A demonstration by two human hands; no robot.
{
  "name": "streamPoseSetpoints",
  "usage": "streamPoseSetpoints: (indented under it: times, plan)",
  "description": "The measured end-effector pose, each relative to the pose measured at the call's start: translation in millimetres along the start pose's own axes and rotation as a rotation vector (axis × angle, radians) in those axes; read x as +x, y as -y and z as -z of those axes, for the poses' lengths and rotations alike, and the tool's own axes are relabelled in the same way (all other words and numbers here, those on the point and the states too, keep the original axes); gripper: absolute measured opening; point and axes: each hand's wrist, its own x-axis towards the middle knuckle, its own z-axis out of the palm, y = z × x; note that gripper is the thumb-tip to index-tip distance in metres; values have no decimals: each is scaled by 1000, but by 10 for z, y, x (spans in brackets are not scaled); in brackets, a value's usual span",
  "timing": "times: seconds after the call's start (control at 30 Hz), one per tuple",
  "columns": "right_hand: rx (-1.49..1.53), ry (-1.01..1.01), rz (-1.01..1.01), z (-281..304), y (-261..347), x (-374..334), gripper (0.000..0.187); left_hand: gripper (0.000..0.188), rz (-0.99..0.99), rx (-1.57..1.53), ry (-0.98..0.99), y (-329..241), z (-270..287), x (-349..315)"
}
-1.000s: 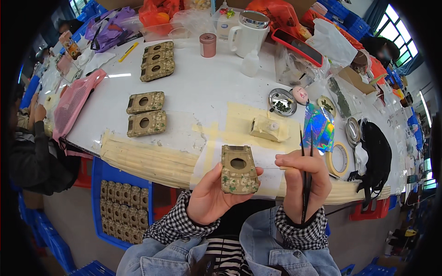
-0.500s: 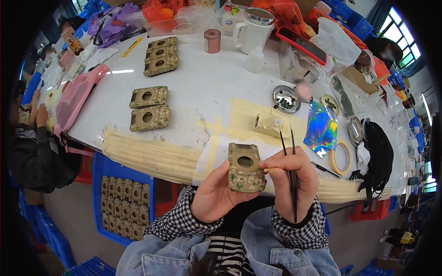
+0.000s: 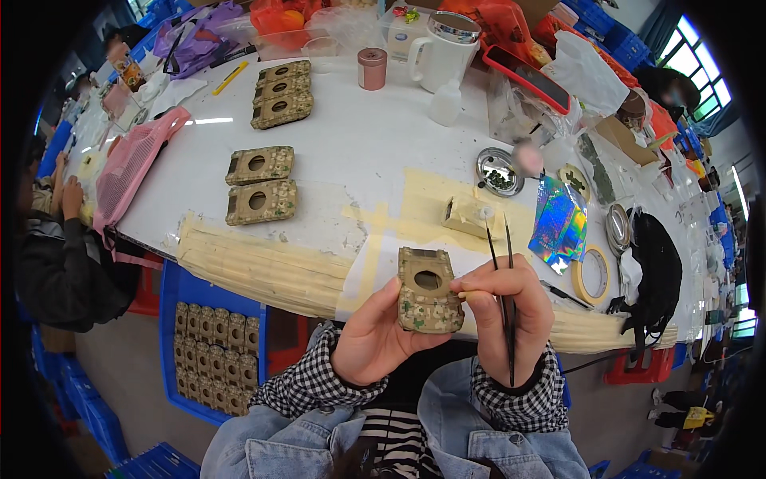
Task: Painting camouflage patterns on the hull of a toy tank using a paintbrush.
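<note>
My left hand (image 3: 369,331) grips a camouflage-painted model tank hull (image 3: 431,311) by its left side and lower end. The hull is tilted toward me, with a round opening in its upper face. At the hull's right edge, my right hand (image 3: 519,307) pinches a thin pale stick (image 3: 463,294) between thumb and forefinger. Black tweezers (image 3: 510,335) are also tucked in that hand, their two tips apart and pointing away from me. Whether the stick touches the hull, I cannot tell. Beyond the tweezers' tips sits a small tape-covered block (image 3: 467,215) with a white round spot on top.
More camouflage hulls (image 3: 260,201) stand on the table at left, others (image 3: 282,108) farther back. A blue crate (image 3: 170,351) below holds several. At right lie a metal dish (image 3: 501,172) with green bits, iridescent film (image 3: 556,223) and a tape roll (image 3: 590,275). A white mug (image 3: 444,56) stands behind.
The view has shifted very slightly, so the table things sit a little differently. Both hands keep their hold on the hull, stick and tweezers, nearly still.
</note>
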Motion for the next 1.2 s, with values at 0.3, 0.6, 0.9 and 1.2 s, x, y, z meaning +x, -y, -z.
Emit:
streamPoseSetpoints:
  times: [0.3, 0.6, 0.9, 1.2]
  plan:
    - [90, 2, -58, 9, -5, -13, 6, 51, 4, 6, 22, -9, 22, 2]
    - [-435, -311, 46, 320, -380, 267, 5, 53, -43, -38, 51, -51, -3, -1]
    - [-705, -136, 147, 279, -617, 375, 17, 57, -163, -111, 54, -133, 2, -38]
    - [-190, -31, -117, 503, -268, -147, 37, 58, -188, -90, 45, -161, 11, -38]
